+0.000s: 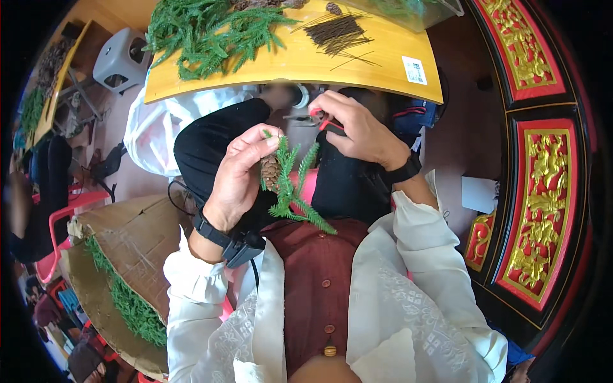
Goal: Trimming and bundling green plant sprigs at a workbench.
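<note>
Over my lap, my left hand (237, 172) is closed in a pinch on a green artificial pine sprig (295, 182). The sprig hangs down with its tips pointing toward my red-brown buttoned top. Beside my fingers a brown pine cone (270, 172) rests against the sprig's greenery. My right hand (361, 131) grips a pair of pliers (329, 125) with red and black handles. Their metal jaws point left toward the sprig's top end, with a gap between them and my left fingers. A thin stem or wire end sticks up by my left fingertips.
Ahead stands a yellow table (396, 60) with heaped green sprigs (191, 38), a pile of thin dark wires (335, 34) and a pine cone (333, 8). At left are a cardboard box (140, 223) of greenery and a grey stool (118, 57). Carved red-gold panels (543, 210) line the right.
</note>
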`<state>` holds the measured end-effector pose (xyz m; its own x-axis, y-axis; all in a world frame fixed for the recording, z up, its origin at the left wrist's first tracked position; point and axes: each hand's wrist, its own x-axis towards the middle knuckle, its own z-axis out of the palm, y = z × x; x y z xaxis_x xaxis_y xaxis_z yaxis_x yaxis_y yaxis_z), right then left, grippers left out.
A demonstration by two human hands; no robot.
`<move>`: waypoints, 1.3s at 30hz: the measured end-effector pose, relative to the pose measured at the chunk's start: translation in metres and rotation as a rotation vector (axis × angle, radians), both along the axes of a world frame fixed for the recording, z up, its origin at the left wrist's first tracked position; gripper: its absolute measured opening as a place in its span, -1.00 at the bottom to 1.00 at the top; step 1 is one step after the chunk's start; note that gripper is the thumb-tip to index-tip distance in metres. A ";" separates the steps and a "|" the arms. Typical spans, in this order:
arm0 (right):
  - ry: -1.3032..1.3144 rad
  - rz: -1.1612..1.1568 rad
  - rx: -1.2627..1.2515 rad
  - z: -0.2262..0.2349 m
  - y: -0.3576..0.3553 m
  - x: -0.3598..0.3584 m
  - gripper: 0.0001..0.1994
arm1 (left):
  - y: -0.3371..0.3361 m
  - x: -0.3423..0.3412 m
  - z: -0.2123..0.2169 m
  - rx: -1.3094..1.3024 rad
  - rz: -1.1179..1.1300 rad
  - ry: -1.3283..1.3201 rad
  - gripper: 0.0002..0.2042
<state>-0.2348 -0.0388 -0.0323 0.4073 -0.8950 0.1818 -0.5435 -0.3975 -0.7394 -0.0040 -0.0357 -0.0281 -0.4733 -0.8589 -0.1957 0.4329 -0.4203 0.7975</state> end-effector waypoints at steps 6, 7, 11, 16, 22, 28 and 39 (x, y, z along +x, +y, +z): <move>0.026 0.131 -0.005 0.002 0.002 0.005 -0.58 | -0.002 0.005 -0.005 0.166 -0.123 0.148 -0.89; 0.025 0.132 -0.009 0.000 0.001 0.005 -0.57 | -0.002 0.004 -0.006 0.190 -0.133 0.184 -0.89; 0.009 0.126 -0.015 -0.001 0.002 0.005 -0.56 | -0.001 0.003 0.001 0.284 -0.085 0.052 -0.83; -0.066 0.144 -0.021 -0.004 0.003 0.008 -0.65 | -0.003 0.008 -0.011 0.378 -0.228 0.232 -0.83; -0.092 0.156 0.045 -0.003 0.004 0.008 -0.79 | -0.006 0.009 -0.007 0.209 -0.181 0.047 -0.89; 0.121 0.055 0.250 -0.010 0.012 0.011 -0.81 | -0.001 -0.001 0.000 -0.220 0.085 -0.479 -0.94; 0.025 0.095 -0.163 -0.012 0.003 0.007 -0.60 | -0.003 0.008 -0.005 0.151 -0.126 -0.107 -0.89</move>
